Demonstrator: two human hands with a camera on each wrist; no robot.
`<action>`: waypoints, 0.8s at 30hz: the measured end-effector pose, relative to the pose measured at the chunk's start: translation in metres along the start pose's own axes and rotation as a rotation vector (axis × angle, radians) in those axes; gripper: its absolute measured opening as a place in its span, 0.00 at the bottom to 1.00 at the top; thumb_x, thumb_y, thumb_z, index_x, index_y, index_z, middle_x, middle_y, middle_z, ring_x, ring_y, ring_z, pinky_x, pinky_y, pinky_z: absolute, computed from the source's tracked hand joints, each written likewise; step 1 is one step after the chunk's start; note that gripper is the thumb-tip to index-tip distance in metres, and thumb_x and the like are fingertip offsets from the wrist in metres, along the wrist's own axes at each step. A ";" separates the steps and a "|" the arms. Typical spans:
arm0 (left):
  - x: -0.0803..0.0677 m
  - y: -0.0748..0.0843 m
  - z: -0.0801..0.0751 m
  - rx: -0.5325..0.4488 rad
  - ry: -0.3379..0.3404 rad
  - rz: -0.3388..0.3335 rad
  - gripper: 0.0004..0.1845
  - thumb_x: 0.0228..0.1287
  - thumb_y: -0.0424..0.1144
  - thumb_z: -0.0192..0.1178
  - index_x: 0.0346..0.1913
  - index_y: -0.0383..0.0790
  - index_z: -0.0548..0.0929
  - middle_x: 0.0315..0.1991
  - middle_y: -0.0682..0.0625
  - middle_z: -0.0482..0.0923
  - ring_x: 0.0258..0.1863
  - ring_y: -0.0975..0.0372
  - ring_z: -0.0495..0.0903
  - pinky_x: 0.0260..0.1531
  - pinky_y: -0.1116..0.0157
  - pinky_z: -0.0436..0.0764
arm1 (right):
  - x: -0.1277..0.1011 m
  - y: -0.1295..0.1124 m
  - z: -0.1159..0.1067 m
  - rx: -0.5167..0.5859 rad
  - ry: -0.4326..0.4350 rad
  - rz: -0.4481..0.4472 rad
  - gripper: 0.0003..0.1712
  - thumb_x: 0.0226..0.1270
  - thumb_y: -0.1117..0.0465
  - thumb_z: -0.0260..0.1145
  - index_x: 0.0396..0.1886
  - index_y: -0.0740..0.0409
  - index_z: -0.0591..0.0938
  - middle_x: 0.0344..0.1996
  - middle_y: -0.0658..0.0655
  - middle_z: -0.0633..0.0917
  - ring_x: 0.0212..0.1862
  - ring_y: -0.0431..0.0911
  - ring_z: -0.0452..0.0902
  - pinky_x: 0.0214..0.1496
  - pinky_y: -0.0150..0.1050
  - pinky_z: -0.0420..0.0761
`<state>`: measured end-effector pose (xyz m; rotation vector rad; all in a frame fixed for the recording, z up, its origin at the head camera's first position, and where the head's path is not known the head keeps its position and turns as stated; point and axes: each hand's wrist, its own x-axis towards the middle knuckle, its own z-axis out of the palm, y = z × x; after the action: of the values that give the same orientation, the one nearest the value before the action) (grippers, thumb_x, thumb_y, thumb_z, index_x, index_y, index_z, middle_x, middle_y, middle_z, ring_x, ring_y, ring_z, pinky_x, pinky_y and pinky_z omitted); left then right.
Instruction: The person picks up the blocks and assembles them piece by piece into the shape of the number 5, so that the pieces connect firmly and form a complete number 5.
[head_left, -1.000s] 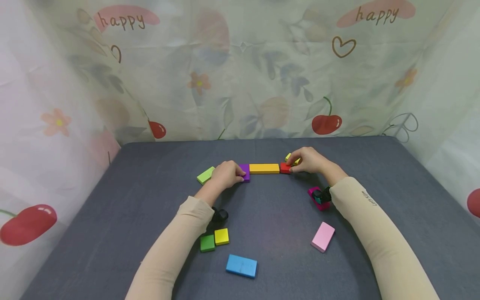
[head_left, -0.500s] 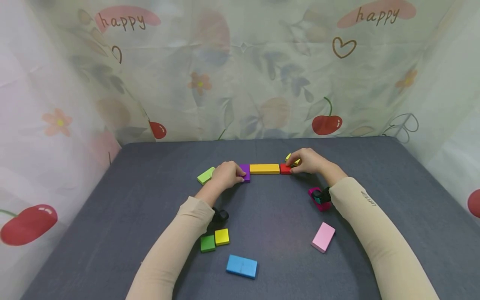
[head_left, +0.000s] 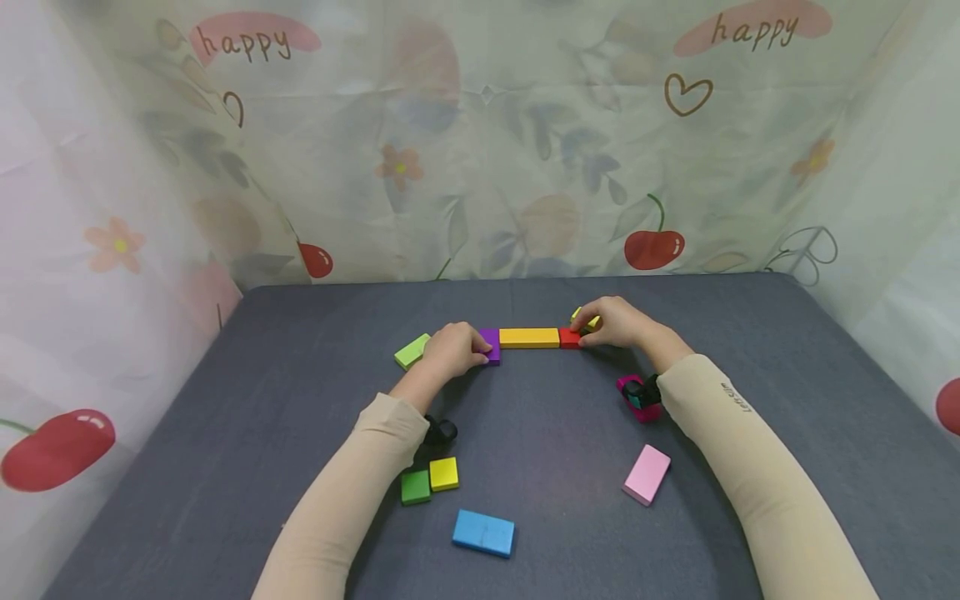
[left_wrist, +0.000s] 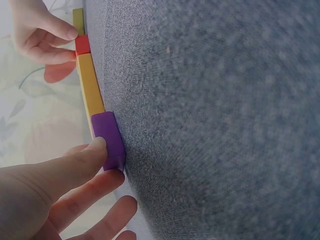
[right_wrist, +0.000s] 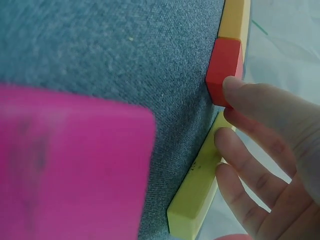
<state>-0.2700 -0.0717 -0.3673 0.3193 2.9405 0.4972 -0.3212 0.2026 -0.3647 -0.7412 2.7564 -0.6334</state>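
Note:
My left hand pinches a purple block, its thumb on one face and fingers at its outer end. The purple block meets one end of a long orange-yellow block. At that bar's other end, a small red block sits flush in line with it. My right hand grips the red block between thumb and index finger. Its other fingers are over a yellow block, which lies just beyond the red one. Part of the purple block is hidden by my left fingers.
A lime block lies left of my left hand. Nearer me are a green block, a yellow square block, a blue block and a pink block. A magenta block lies under my right wrist camera.
The red block has shifted very slightly left against the orange-yellow bar with my right fingers. My left hand and the other blocks stay put.

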 end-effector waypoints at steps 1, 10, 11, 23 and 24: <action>0.000 0.000 0.000 0.000 0.000 -0.001 0.14 0.60 0.42 0.62 0.50 0.52 0.83 0.50 0.54 0.83 0.51 0.57 0.80 0.46 0.60 0.79 | 0.000 0.000 0.000 -0.001 0.000 0.000 0.13 0.57 0.65 0.68 0.43 0.61 0.84 0.49 0.62 0.83 0.50 0.54 0.78 0.53 0.49 0.79; 0.002 -0.001 0.001 0.003 -0.004 -0.003 0.15 0.60 0.42 0.62 0.50 0.52 0.84 0.50 0.54 0.83 0.51 0.58 0.80 0.45 0.60 0.79 | 0.001 -0.002 0.001 0.004 -0.001 -0.001 0.13 0.57 0.65 0.68 0.43 0.61 0.84 0.48 0.62 0.83 0.52 0.55 0.76 0.54 0.49 0.79; 0.002 -0.001 0.001 0.002 -0.003 -0.003 0.15 0.60 0.42 0.63 0.50 0.52 0.84 0.50 0.54 0.83 0.50 0.57 0.80 0.45 0.60 0.79 | 0.001 -0.002 0.001 0.004 0.000 -0.002 0.13 0.57 0.65 0.68 0.43 0.61 0.84 0.48 0.62 0.83 0.51 0.54 0.76 0.54 0.49 0.79; 0.001 -0.001 0.000 -0.001 -0.003 0.000 0.14 0.60 0.42 0.62 0.50 0.51 0.84 0.50 0.54 0.83 0.50 0.58 0.80 0.46 0.60 0.79 | 0.002 -0.001 0.001 0.006 0.007 -0.012 0.13 0.57 0.65 0.68 0.42 0.60 0.84 0.48 0.62 0.83 0.51 0.54 0.76 0.53 0.49 0.79; 0.001 -0.001 0.000 -0.002 -0.004 0.000 0.14 0.60 0.42 0.62 0.50 0.51 0.84 0.50 0.54 0.83 0.51 0.58 0.80 0.46 0.60 0.79 | 0.002 0.000 0.002 0.007 0.006 -0.012 0.13 0.57 0.65 0.68 0.42 0.60 0.84 0.48 0.62 0.83 0.52 0.54 0.76 0.54 0.49 0.79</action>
<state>-0.2707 -0.0724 -0.3680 0.3197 2.9361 0.4984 -0.3221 0.2008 -0.3660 -0.7567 2.7560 -0.6484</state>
